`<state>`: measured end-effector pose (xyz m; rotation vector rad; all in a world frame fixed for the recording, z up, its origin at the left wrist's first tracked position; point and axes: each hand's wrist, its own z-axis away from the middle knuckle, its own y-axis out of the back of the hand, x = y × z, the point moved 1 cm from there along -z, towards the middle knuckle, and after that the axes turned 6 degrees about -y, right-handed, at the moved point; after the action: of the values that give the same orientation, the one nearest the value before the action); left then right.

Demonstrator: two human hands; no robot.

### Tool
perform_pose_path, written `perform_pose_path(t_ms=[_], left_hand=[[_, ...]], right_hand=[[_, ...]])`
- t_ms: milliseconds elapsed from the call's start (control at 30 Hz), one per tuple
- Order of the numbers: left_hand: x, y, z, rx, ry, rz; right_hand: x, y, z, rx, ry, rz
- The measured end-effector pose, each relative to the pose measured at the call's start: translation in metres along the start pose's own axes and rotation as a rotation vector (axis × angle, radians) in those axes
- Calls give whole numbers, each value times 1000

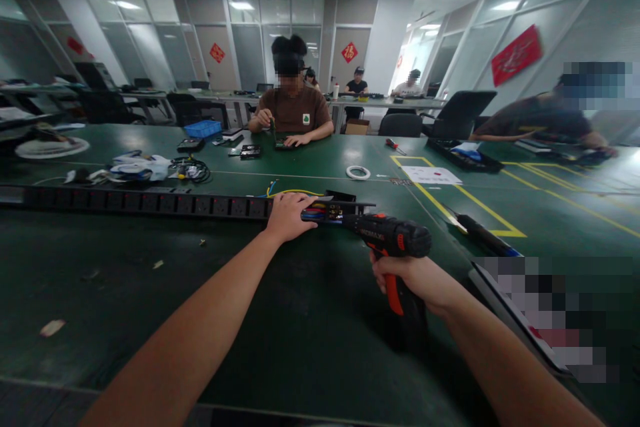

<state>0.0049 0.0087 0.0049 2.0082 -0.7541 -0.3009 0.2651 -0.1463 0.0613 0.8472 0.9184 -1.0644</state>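
your left hand [290, 217] braces across the long, black, many-socketed power strip [165, 203], thumb and fingers straddling it, seemingly to steady the wired end; your right hand [413, 277] wraps the black-and-orange pistol-shaped drill [393, 235], nose levelled there, contact unclear. the strip runs leftward, under your left palm, beyond your right.

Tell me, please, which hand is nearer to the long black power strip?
Left. The left hand lies on the power strip, near its open, wired end; the right hand is apart from it, closer to the wearer, gripping the cordless drill.
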Motion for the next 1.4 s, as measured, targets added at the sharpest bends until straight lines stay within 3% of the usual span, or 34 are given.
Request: perform_pose_path(t_ms=[567, 1400], left_hand=[[-1, -1, 0, 4, 9, 9], [2, 1, 0, -7, 11, 13]], right_hand=[[-2, -3, 2, 54, -27, -16], [-4, -3, 4, 18, -1, 6]])
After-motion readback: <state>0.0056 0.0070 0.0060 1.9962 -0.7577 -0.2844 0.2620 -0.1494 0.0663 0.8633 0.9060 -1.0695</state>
